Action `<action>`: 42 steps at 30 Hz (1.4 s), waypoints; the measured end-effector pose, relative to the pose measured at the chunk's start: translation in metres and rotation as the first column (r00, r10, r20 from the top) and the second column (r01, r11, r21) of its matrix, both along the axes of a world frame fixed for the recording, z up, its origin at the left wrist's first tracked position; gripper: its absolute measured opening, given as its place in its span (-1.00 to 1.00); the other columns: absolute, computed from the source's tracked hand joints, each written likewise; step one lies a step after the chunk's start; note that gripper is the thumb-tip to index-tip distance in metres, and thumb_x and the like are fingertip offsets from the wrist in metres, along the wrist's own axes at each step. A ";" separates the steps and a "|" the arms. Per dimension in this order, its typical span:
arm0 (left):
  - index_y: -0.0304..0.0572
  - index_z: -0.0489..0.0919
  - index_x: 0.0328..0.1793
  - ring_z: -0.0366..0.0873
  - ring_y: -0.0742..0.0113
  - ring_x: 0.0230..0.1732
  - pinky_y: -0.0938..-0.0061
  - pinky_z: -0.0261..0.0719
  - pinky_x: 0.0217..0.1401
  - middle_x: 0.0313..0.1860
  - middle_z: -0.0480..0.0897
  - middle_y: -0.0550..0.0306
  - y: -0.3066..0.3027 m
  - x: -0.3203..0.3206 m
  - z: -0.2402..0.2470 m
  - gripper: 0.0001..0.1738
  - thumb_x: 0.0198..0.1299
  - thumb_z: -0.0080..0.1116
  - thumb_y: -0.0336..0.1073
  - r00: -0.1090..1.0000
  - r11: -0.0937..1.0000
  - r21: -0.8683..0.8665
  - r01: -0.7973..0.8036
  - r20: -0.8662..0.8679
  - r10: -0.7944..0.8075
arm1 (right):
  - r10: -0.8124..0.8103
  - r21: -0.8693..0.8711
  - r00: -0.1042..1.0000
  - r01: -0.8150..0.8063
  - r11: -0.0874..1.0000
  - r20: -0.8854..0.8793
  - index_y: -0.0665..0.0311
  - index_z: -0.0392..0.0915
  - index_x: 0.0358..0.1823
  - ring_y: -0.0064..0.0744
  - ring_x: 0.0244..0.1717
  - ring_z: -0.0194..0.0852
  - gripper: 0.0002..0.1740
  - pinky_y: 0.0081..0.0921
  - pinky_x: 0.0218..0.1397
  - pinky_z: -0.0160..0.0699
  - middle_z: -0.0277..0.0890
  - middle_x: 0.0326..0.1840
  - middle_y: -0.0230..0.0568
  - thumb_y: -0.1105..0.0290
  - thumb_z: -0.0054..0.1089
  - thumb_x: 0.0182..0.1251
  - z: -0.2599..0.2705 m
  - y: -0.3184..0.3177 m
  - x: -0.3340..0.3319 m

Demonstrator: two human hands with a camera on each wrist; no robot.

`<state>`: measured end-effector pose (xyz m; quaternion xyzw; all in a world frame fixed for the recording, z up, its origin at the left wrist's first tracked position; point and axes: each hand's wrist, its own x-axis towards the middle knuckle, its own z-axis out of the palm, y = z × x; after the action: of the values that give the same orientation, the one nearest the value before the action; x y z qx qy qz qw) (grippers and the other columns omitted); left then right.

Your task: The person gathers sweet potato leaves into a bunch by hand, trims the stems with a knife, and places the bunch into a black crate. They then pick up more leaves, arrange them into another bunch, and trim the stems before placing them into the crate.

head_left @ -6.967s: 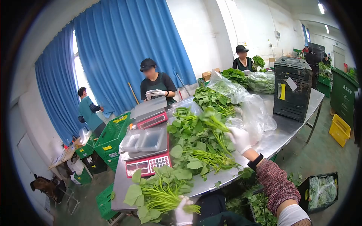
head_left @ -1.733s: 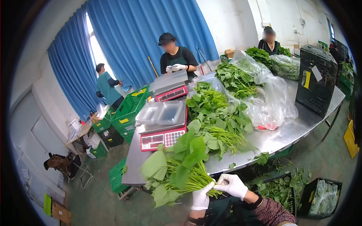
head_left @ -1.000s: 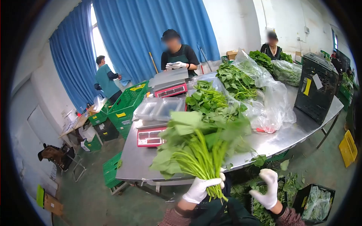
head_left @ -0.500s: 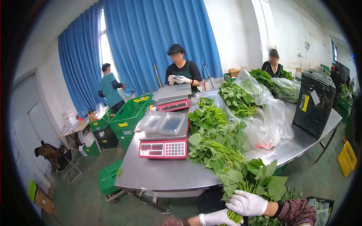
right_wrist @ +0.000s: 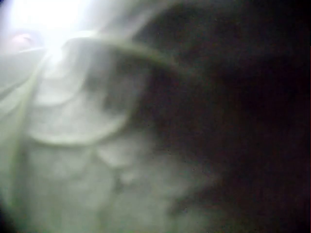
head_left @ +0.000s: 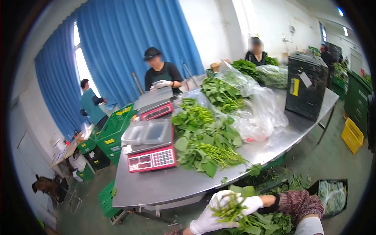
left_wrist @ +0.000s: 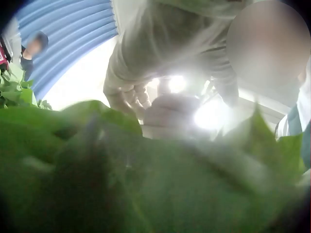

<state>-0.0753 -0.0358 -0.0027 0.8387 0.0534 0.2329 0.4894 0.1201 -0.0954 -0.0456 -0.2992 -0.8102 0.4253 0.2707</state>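
Both white-gloved hands are below the front table edge in the head view, around one bunch of leafy greens [head_left: 270,224]. Its cut stem ends [head_left: 230,211] point up toward the head camera, and leaves hang below and to the right. The left hand [head_left: 209,218] grips the bunch from the left, with fingers above and thumb below the stem ends. From the right, the right hand [head_left: 251,204] holds it close behind the stems; some fingers are hidden. Large blurred leaves [left_wrist: 146,179] fill the lower left wrist view, and a leaf [right_wrist: 77,111] covers much of the right wrist view.
On the metal table [head_left: 156,190] lie a leafy pile [head_left: 207,145], a red scale [head_left: 152,159] with clear trays [head_left: 145,132], a plastic bag [head_left: 262,113] and a black crate [head_left: 305,86]. Below right are a bagged-greens crate [head_left: 332,196] and loose leaves. Two people stand across the table.
The bunch has tipped over, its leaves now lower and its stem ends raised toward the camera. Earlier the right hand was off the bunch; it now holds it too. The head view has turned right.
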 end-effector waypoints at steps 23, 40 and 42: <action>-0.26 0.52 -0.26 0.55 0.18 -0.18 0.12 0.29 0.28 -0.37 0.59 0.07 -0.009 -0.004 -0.014 -0.91 0.15 0.14 -0.40 0.999 0.682 -0.731 -0.015 0.015 0.038 | -0.935 0.851 -0.041 0.429 0.303 0.353 0.15 0.57 -0.33 -0.16 -0.24 0.54 -0.83 -0.29 -0.15 0.42 0.54 -0.37 -0.14 0.33 0.02 0.10 -0.055 0.146 0.231; -0.33 0.59 -0.21 0.54 0.46 -0.42 0.55 0.49 -0.29 -0.40 0.63 0.22 0.018 0.111 -0.077 -0.82 0.08 0.25 -0.40 0.968 0.701 -0.692 -0.175 -0.249 -0.005 | -0.941 0.387 0.337 0.865 0.321 0.028 0.22 0.48 -0.34 -0.16 -0.53 0.51 -0.80 -0.36 -0.44 0.51 0.49 -0.51 -0.14 0.47 0.16 -0.10 0.005 -0.119 0.081; -0.32 0.61 -0.15 0.59 0.37 -0.40 0.50 0.52 -0.23 -0.35 0.68 0.13 0.006 0.131 -0.096 -0.75 0.04 0.28 -0.36 0.972 0.865 -0.468 -0.182 -0.219 0.086 | -0.950 0.394 0.289 0.865 0.311 0.116 0.19 0.47 -0.37 -0.16 -0.54 0.51 -0.83 -0.35 -0.46 0.50 0.48 -0.55 -0.17 0.41 0.18 -0.07 -0.001 -0.128 0.057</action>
<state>0.0553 -0.0300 -0.0991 0.7019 0.2150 0.1642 0.6589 0.1768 -0.2232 -0.0463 -0.7370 -0.5702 0.0280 0.3617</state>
